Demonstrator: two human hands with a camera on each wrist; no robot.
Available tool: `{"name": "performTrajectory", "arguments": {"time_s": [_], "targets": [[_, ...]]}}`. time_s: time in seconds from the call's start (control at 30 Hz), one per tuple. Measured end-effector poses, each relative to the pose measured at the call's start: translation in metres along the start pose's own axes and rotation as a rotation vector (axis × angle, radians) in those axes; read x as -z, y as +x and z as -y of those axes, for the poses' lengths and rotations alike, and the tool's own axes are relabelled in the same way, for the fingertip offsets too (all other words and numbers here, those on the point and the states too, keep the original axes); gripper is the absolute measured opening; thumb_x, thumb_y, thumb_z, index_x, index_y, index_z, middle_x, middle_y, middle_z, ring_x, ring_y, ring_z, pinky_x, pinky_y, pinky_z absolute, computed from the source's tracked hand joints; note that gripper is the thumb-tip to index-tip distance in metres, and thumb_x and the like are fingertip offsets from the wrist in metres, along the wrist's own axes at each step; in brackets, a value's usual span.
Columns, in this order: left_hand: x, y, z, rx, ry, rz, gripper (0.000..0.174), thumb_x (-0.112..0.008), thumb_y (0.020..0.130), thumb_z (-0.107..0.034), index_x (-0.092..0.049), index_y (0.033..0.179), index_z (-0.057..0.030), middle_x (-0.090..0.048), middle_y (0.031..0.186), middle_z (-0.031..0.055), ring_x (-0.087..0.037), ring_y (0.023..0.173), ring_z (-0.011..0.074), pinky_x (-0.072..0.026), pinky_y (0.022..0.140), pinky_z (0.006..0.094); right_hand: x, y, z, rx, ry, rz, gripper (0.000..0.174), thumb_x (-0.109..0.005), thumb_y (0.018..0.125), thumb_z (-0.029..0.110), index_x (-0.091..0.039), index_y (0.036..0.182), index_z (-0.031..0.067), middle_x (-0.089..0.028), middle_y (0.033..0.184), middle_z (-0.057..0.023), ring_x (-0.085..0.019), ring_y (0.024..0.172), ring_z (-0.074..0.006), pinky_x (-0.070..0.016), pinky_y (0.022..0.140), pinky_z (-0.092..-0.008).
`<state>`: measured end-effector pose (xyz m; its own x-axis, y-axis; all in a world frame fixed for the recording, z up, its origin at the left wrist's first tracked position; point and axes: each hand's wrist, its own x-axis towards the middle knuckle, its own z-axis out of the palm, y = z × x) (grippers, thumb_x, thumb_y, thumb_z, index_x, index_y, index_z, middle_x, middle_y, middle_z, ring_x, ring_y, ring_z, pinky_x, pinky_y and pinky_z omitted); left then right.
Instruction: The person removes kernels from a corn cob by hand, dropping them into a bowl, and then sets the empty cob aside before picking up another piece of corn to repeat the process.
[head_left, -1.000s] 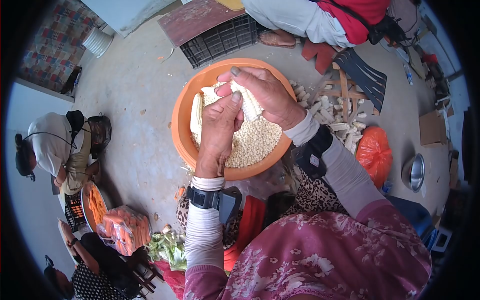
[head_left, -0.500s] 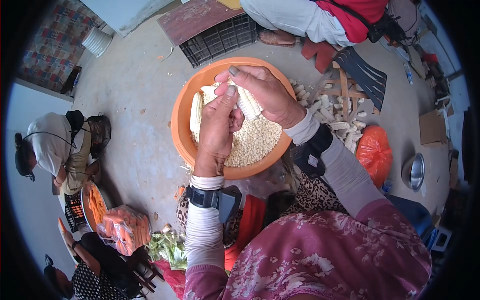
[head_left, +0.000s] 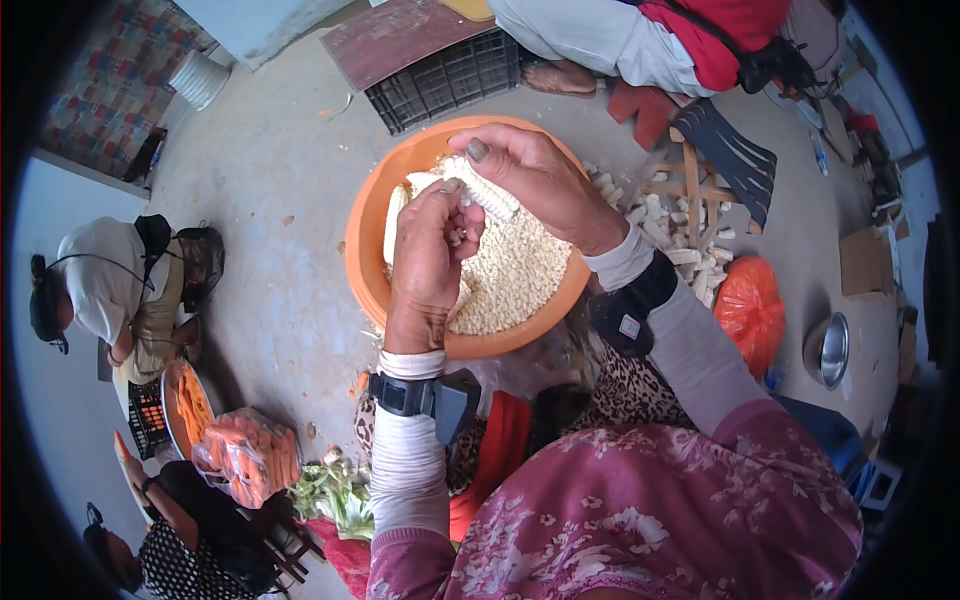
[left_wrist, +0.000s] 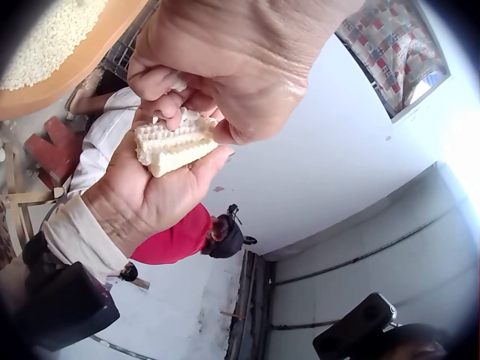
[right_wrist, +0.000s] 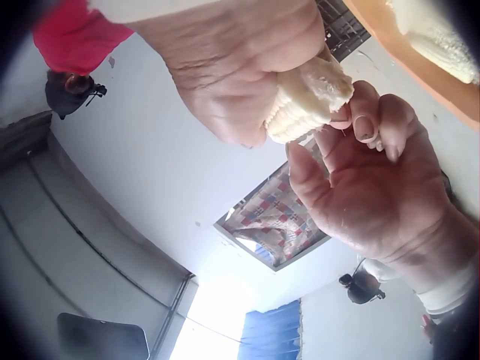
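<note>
My right hand (head_left: 548, 190) holds a partly stripped ear of white corn (head_left: 492, 196) above the orange basin (head_left: 358, 255). In the left wrist view the cob (left_wrist: 176, 144) lies across the right palm, with bare grooves between kernel rows. My left hand (head_left: 425, 250) is at the cob's near end, its thumb close against it. Loose kernels (right_wrist: 377, 142) sit in the curled fingers of the left hand, seen in the right wrist view. Shelled kernels (head_left: 510, 285) fill the basin, and another ear of corn (head_left: 394, 225) leans inside its left wall.
Stripped cobs (head_left: 655, 215) lie on the floor right of the basin, beside a wooden stool (head_left: 690, 190) and red plastic bag (head_left: 750, 300). A black crate (head_left: 445, 80) stands beyond. Bagged carrots (head_left: 250, 455) are at lower left. Other people sit around.
My left hand has drawn slightly down and away from the cob, showing kernels in its fingers. The right hand has shifted a little to the right, and more of the cob shows.
</note>
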<state>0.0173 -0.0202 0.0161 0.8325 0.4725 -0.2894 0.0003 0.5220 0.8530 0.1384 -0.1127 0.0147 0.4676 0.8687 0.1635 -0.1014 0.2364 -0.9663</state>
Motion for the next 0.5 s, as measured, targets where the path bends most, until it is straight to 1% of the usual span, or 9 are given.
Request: {"name": "performTrajectory", "arguments": {"time_s": [0.1, 0.17, 0.23, 0.3, 0.33, 0.37, 0.43, 0.47, 0.5], "targets": [[0.014, 0.004, -0.001, -0.108, -0.104, -0.014, 0.018, -0.047, 0.089, -0.020, -0.054, 0.084, -0.0053, -0.056, 0.069, 0.0029, -0.047, 0.055, 0.0069, -0.0337, 0.046, 0.0177, 0.002, -0.002, 0.004, 0.103, -0.130, 0.077, 0.043, -0.061, 0.087, 0.019, -0.047, 0.120, -0.0051, -0.059, 0.104, -0.0124, -0.058, 0.092, -0.0162, -0.0495, 0.075, -0.0267], [0.019, 0.005, -0.003, -0.174, -0.143, -0.059, 0.016, -0.045, 0.089, -0.018, -0.054, 0.084, -0.0057, -0.056, 0.071, 0.0024, -0.048, 0.058, 0.0062, -0.0346, 0.047, 0.0175, 0.004, -0.004, 0.006, -0.034, -0.270, 0.144, 0.052, -0.060, 0.086, 0.007, -0.036, 0.130, -0.0045, -0.052, 0.117, -0.0129, -0.055, 0.099, -0.0137, -0.0471, 0.081, -0.0255], [0.018, 0.004, -0.005, -0.178, -0.155, -0.081, 0.015, -0.043, 0.088, -0.016, -0.054, 0.084, -0.0056, -0.056, 0.071, 0.0023, -0.048, 0.059, 0.0061, -0.0351, 0.047, 0.0176, 0.000, -0.004, -0.004, -0.003, -0.296, 0.150, 0.055, -0.061, 0.083, 0.001, -0.036, 0.131, -0.0042, -0.054, 0.111, -0.0112, -0.056, 0.095, -0.0133, -0.0475, 0.078, -0.0248], [0.015, 0.003, -0.006, -0.144, -0.113, -0.114, 0.013, -0.043, 0.086, -0.014, -0.053, 0.083, -0.0055, -0.056, 0.071, 0.0025, -0.048, 0.058, 0.0063, -0.0353, 0.047, 0.0176, -0.004, -0.004, -0.015, 0.043, -0.399, 0.036, 0.047, -0.062, 0.078, 0.008, -0.046, 0.121, -0.0027, -0.062, 0.089, -0.0120, -0.062, 0.079, -0.0177, -0.0493, 0.070, -0.0301], [0.016, 0.004, -0.006, -0.144, -0.113, -0.114, 0.013, -0.043, 0.086, -0.014, -0.053, 0.083, -0.0055, -0.056, 0.071, 0.0025, -0.048, 0.058, 0.0063, -0.0353, 0.047, 0.0176, -0.008, -0.004, -0.016, 0.149, -0.445, -0.007, 0.043, -0.061, 0.079, 0.007, -0.047, 0.119, -0.0023, -0.061, 0.081, -0.0154, -0.063, 0.073, -0.0219, -0.0487, 0.066, -0.0319], [0.018, 0.004, -0.005, -0.128, -0.096, -0.114, 0.013, -0.043, 0.085, -0.013, -0.053, 0.083, -0.0050, -0.056, 0.071, 0.0032, -0.048, 0.058, 0.0070, -0.0356, 0.047, 0.0181, -0.008, -0.006, -0.014, 0.148, -0.445, -0.007, 0.043, -0.061, 0.079, 0.007, -0.047, 0.119, -0.0023, -0.061, 0.081, -0.0154, -0.063, 0.073, -0.0219, -0.0487, 0.066, -0.0319], [0.021, 0.004, -0.005, -0.110, -0.078, -0.114, 0.013, -0.042, 0.084, -0.012, -0.052, 0.083, -0.0045, -0.056, 0.071, 0.0039, -0.049, 0.058, 0.0077, -0.0358, 0.047, 0.0187, -0.012, -0.008, -0.002, 0.139, -0.642, 0.012, 0.041, -0.061, 0.080, 0.007, -0.046, 0.117, -0.0033, -0.061, 0.090, -0.0212, -0.063, 0.078, -0.0306, -0.0490, 0.069, -0.0360], [0.023, 0.004, -0.006, -0.100, -0.085, -0.101, 0.013, -0.041, 0.084, -0.012, -0.052, 0.083, -0.0037, -0.057, 0.071, 0.0053, -0.049, 0.059, 0.0089, -0.0360, 0.047, 0.0195, -0.012, -0.010, -0.003, 0.138, -0.642, 0.011, 0.041, -0.061, 0.080, 0.007, -0.046, 0.117, -0.0033, -0.061, 0.090, -0.0212, -0.063, 0.078, -0.0306, -0.0490, 0.069, -0.0360], [0.024, 0.003, -0.006, -0.090, -0.092, -0.088, 0.014, -0.040, 0.083, -0.011, -0.051, 0.083, -0.0030, -0.057, 0.071, 0.0066, -0.050, 0.059, 0.0100, -0.0361, 0.047, 0.0204, -0.012, -0.011, -0.005, 0.190, -0.703, 0.003, 0.042, -0.061, 0.080, 0.007, -0.044, 0.117, -0.0038, -0.059, 0.094, -0.0234, -0.061, 0.083, -0.0347, -0.0485, 0.071, -0.0387]]}}
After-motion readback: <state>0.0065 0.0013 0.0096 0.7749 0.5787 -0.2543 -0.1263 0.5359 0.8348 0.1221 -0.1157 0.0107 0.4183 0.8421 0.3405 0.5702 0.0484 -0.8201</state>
